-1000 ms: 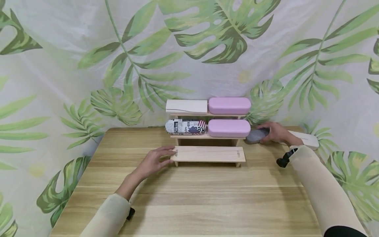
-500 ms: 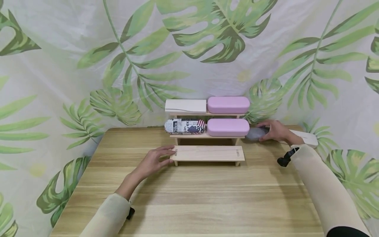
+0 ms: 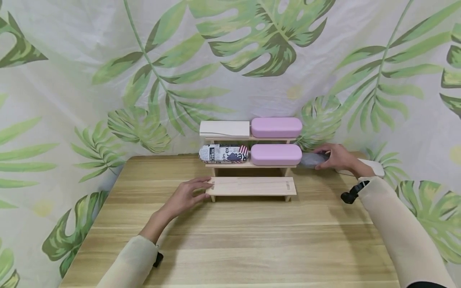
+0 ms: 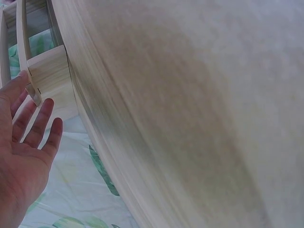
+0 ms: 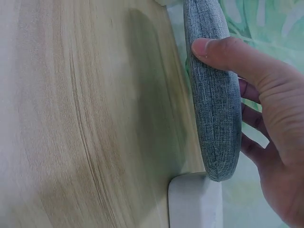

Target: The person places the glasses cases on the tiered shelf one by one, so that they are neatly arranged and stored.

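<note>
In the right wrist view, my right hand (image 5: 280,128) grips a grey fabric glasses case (image 5: 216,104), thumb on one face and fingers behind. The head view shows this case raised a little beside the right end of a stepped wooden rack (image 3: 252,186). My left hand (image 3: 187,196) holds the left end of the rack's lowest shelf between thumb and finger; its other fingers are extended in the left wrist view. On the middle shelf sit a newsprint-patterned glasses case (image 3: 223,154) and a pink case (image 3: 276,155). Above them are a white case (image 3: 225,129) and another pink case (image 3: 276,127).
A white case (image 3: 372,167) lies at the table's back right, partly hidden by the right wrist. Behind the wooden table (image 3: 245,240) hangs a leaf-patterned cloth (image 3: 259,96).
My right hand has lifted the grey glasses case slightly, tilting it, while the head view has shifted a little. My left hand stays at the rack's end.
</note>
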